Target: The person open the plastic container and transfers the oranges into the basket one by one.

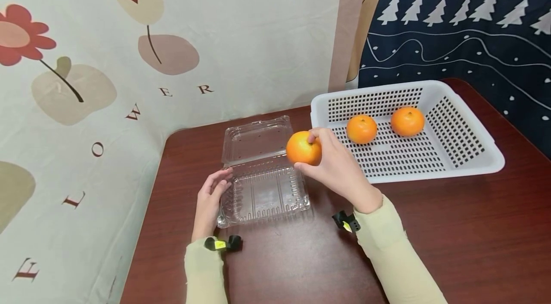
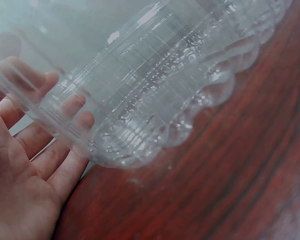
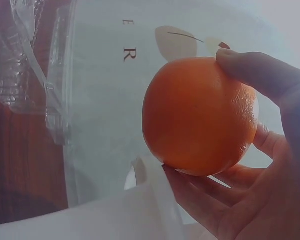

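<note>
An orange [image 1: 301,149] is held between the thumb and fingers of my right hand [image 1: 337,168], raised above the right side of a clear plastic clamshell box [image 1: 267,194]. The right wrist view shows that orange [image 3: 197,117] close up, with the thumb on one side and fingers on the other. The box lies with its lid [image 1: 257,139] folded back behind its base. My left hand [image 1: 211,201] holds the base at its left edge. Through the clear wall in the left wrist view, several fingertips [image 2: 74,102] show.
A white perforated basket [image 1: 435,175] stands at the right on the brown table [image 1: 275,266]. Inside are two more oranges, one on the left [image 1: 361,129] and one on the right [image 1: 407,121]. A printed wall cloth [image 1: 258,31] hangs behind the table.
</note>
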`<action>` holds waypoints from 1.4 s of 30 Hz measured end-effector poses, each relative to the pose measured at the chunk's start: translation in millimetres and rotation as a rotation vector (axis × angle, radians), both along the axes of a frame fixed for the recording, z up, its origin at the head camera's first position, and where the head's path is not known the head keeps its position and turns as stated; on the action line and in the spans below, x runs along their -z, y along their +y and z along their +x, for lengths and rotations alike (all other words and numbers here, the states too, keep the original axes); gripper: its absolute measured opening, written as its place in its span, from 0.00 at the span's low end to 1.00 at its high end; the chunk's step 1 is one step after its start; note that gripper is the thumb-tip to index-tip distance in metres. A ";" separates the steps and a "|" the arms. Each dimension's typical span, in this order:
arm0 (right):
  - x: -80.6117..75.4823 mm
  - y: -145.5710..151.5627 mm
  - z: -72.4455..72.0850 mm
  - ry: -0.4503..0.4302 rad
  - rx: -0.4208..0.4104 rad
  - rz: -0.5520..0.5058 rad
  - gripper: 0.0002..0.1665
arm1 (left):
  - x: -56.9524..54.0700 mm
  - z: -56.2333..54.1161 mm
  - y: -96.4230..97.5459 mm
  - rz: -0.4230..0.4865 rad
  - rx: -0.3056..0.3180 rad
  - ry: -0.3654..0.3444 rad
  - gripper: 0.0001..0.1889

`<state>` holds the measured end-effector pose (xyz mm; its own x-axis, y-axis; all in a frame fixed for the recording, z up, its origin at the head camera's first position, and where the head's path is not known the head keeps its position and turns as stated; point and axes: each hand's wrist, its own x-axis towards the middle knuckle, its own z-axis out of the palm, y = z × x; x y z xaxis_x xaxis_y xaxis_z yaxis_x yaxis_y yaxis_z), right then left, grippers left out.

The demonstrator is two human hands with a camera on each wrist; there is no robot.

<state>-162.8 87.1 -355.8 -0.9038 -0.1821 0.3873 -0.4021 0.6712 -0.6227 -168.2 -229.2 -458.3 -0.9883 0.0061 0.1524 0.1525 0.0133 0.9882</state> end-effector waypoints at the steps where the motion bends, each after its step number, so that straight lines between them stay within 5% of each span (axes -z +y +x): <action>1: 0.0 0.8 0.2 0.000 0.001 -0.002 0.33 | 0.2 0.1 -0.1 0.001 0.000 0.001 0.16; 9: 0.5 7.7 0.1 -0.006 0.019 -0.006 0.34 | 11.5 -4.6 -5.0 0.002 0.004 0.016 0.16; 19: -4.5 17.3 1.1 -0.023 0.057 0.014 0.36 | -2.1 -1.3 -0.9 -0.027 0.007 0.009 0.16; 32: -7.7 25.5 0.0 -0.043 0.062 0.015 0.46 | -3.9 0.5 1.3 0.008 0.011 0.018 0.16; 42: -10.6 32.8 -2.3 0.022 0.041 0.116 0.38 | -4.8 1.9 0.5 -0.013 0.001 0.008 0.16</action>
